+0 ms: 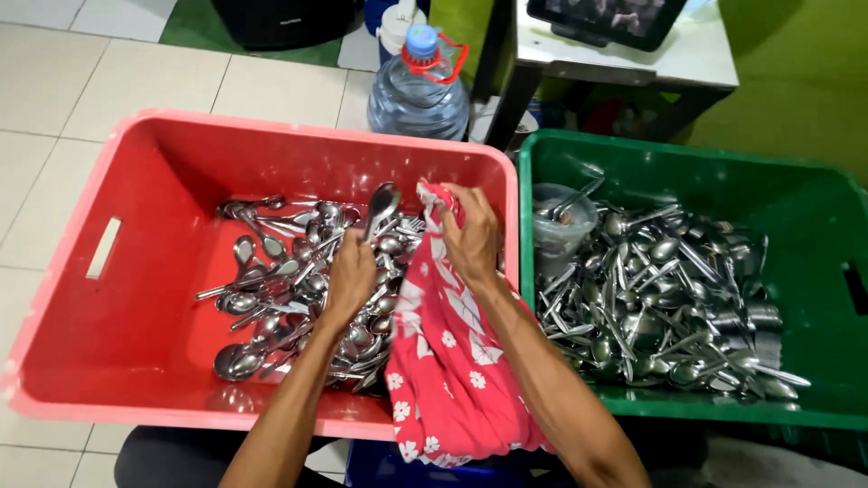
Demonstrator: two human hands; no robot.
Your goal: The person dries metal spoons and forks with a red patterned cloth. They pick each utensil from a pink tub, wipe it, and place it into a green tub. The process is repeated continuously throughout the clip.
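a red cloth (448,361) with white flowers hangs down over the near rim of the red tub (127,343) and rises between the forearms. the right hand (470,237) is closed on the cloth's upper end. just beside it, the left hand (351,280) is closed round the handle of a metal spoon (382,206), bowl upward, over the pile of spoons (298,298) lying in the red tub. to the right, touching side by side, a green tub (814,226) holds more cutlery (660,298) and a clear plastic cup (561,226). farther off, a big water bottle (418,90) stands on the tiled floor (90,81), next to a table (696,54) carrying a tablet (624,18).
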